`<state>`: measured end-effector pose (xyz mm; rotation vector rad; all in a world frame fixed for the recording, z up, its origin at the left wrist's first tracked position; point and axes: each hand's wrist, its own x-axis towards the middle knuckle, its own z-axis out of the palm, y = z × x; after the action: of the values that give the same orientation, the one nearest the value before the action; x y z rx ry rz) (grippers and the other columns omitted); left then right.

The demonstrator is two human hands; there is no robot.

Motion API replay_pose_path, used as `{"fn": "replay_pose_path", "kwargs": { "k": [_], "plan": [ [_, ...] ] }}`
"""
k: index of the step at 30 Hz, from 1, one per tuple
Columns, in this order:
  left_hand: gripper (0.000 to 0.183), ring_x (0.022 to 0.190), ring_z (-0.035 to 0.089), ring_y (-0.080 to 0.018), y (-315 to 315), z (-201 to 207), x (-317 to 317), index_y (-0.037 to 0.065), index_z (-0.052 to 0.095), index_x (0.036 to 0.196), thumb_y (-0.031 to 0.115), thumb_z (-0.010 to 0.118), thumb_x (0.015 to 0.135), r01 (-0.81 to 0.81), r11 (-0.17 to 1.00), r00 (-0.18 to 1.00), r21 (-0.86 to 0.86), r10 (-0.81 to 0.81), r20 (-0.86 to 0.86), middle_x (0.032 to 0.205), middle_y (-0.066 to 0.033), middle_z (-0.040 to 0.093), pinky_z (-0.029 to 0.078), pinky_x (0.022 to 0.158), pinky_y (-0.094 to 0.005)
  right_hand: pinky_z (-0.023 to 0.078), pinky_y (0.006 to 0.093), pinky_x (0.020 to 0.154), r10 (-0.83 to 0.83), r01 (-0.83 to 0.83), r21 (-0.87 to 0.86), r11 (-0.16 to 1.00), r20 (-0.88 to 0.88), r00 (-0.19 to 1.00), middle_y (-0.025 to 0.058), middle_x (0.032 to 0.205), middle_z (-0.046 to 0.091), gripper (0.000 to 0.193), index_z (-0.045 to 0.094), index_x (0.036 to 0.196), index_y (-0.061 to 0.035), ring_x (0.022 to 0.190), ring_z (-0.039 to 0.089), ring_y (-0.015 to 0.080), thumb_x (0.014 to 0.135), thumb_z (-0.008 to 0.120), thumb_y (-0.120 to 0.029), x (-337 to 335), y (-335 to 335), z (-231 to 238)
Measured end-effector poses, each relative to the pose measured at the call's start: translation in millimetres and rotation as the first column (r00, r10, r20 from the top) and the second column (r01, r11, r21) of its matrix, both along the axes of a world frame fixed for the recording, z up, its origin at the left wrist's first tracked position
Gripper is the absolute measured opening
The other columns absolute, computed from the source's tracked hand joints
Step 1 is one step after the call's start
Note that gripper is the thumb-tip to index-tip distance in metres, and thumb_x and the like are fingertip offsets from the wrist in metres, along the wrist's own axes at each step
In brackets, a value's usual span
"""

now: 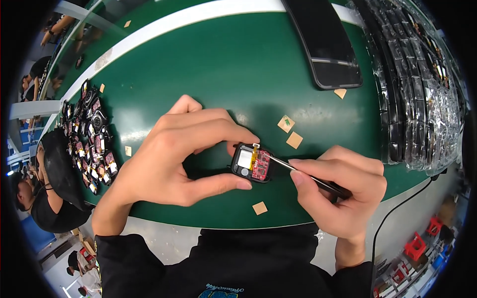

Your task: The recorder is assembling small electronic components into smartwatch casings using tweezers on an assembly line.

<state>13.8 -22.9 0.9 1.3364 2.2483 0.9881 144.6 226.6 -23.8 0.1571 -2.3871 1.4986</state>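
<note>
Between the thumb and fingers of my left hand point(179, 154) is a small black watch-like casing point(251, 163), its inside facing up. A silver battery, a strip of yellow tape and a red circuit board show in it. My right hand point(343, 191) grips a pair of tweezers point(318, 180) like a pen. The tweezers' tips touch or hover just over the upper right part of the board; I cannot tell which. Whether the tips pinch anything is too small to see. A square tan piece point(260, 208) lies on the green mat just below the casing.
Two more tan squares point(294, 140) lie beyond the tweezers. A pile of similar opened casings point(92, 144) covers the left side. At the back stands a black tray point(330, 54); stacked black trays in clear plastic point(417, 94) line the right edge. Other people point(49, 208) sit at left.
</note>
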Motion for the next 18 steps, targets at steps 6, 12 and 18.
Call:
{"fn": "replay_pose_path", "kwargs": {
  "k": [6, 12, 18],
  "plan": [
    [0.061, 0.07, 0.057, -0.0138, 4.3, -3.8, 0.9, 0.003, 0.084, 0.116, 0.03, 0.099, 0.064, -0.012, 1.0, 0.999, 0.01, 0.012, -0.042, 0.092, -0.0048, 0.078, 0.033, 0.076, -0.0328, 0.031, 0.0256, 0.045, 0.013, -0.016, 0.114, 0.993, 0.029, 1.0, 0.0024, 0.066, 0.063, 0.021, 0.085, 0.095, 0.0018, 0.047, 0.048, 0.0077, 0.075, 0.084, 0.008, -2.7, -3.8, -1.1],
    [0.066, 0.07, 0.055, -0.0138, 5.9, -4.4, -1.3, 0.002, 0.085, 0.115, 0.033, 0.099, 0.059, -0.006, 1.0, 0.998, 0.008, 0.006, -0.058, 0.091, -0.0055, 0.078, 0.033, 0.076, -0.0338, 0.03, 0.0241, 0.046, -0.01, 0.006, 0.108, 0.994, 0.03, 0.999, 0.0029, 0.067, 0.065, 0.022, 0.087, 0.097, 0.0023, 0.048, 0.048, 0.0047, 0.076, 0.083, 0.008, -4.0, -5.6, -4.2],
    [0.067, 0.063, 0.046, -0.0121, 4.7, -3.7, -0.3, 0.001, 0.084, 0.114, 0.035, 0.101, 0.058, -0.034, 0.999, 0.999, -0.013, 0.033, -0.036, 0.086, -0.004, 0.076, 0.032, 0.076, -0.0333, 0.035, 0.0236, 0.046, 0.001, 0.007, 0.129, 0.992, -0.059, 0.998, 0.0032, 0.07, 0.066, 0.028, 0.087, 0.1, 0.0021, 0.05, 0.053, 0.0076, 0.073, 0.085, 0.009, -1.6, -1.1, -7.9]
  ]
}}
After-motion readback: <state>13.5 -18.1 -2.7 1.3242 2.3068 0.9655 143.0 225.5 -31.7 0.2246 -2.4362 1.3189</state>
